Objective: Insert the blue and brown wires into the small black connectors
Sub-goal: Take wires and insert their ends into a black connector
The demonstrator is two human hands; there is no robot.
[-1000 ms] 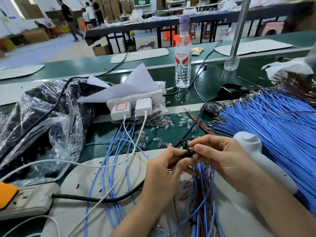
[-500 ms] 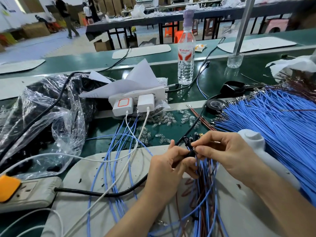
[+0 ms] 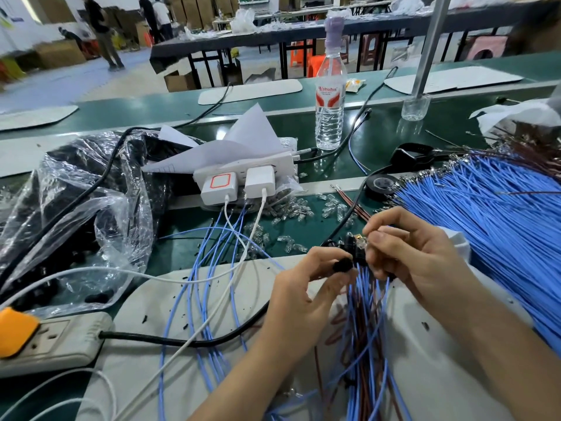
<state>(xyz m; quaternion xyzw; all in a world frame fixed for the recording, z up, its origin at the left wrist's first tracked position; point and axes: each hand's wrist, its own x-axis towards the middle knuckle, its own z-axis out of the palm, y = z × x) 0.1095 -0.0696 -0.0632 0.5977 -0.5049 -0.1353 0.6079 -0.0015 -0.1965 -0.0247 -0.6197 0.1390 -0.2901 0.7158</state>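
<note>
The 2 hands, left (image 3: 300,296) and right (image 3: 422,262), and forearms (image 3: 501,360) are bare.

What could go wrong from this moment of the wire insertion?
1. The left hand only pinches the small black plastic connector at its fingertips; it could slip out and drop.
2. The right hand holds the top of a dense hanging bundle of thin blue and brown wires; a neighbouring strand might snag or be inserted by mistake.
3. The thick black power cable passes right under both hands and may catch the bundle.
</note>
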